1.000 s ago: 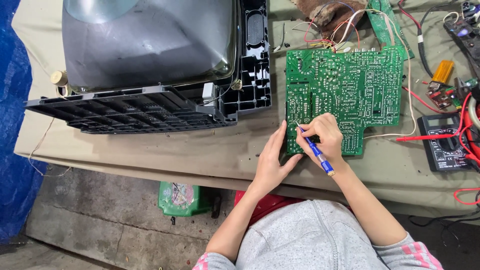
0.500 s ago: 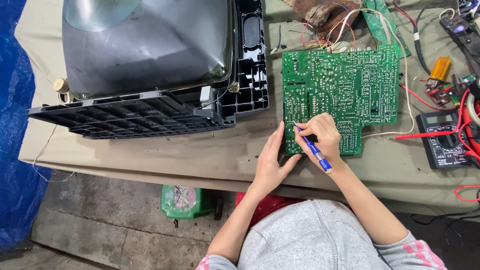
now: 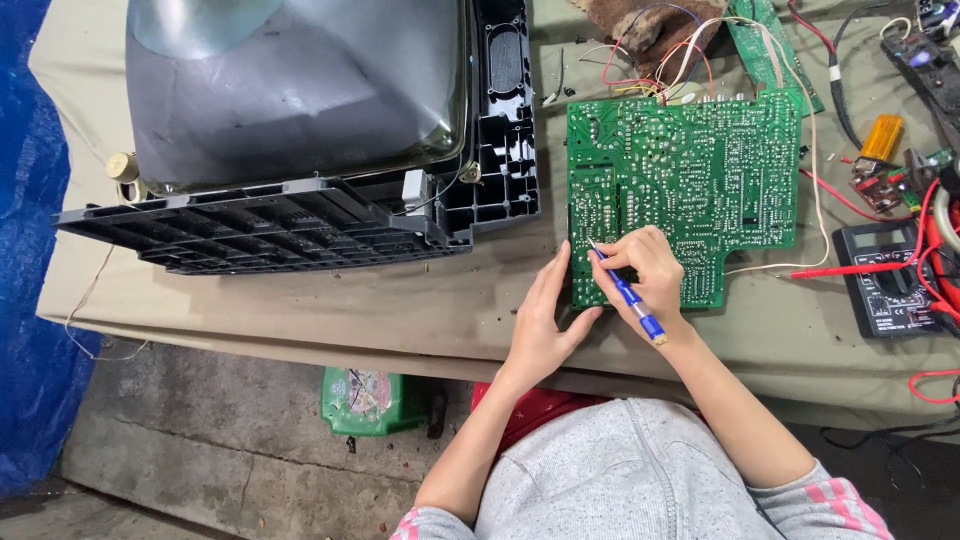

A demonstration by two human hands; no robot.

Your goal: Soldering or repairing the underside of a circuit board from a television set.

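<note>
Green circuit board (image 3: 690, 190) is lying solder side up on the worktop (image 3: 420, 310), right of the middle, with its lower left corner just in front of the person. Only the head view to go on, looking straight down. Right hand (image 3: 652, 272) has its grip pinched tight around a blue-handled tool (image 3: 625, 292), kind of like a small screwdriver or probe, and the metal tip sits on the board near its lower left edge. Left hand (image 3: 540, 325) is flat with fingers stretched out, not gripping anything, just pressing on the worktop with the fingertips touching the board's left edge and bottom corner. To the left of the board there's a big old tube TV (image 3: 300, 90) face down in its black plastic frame (image 3: 300, 225), grey tube bulging upward. A bundle of coloured wires (image 3: 660, 60) runs off the top edge of the board. Over on the right edge of the worktop sits a black multimeter (image 3: 885, 280) with red leads (image 3: 860, 268) lying across it, and a small orange part (image 3: 882, 137) a bit above. Down on the concrete floor under the worktop edge there's a green container (image 3: 365, 400).
</note>
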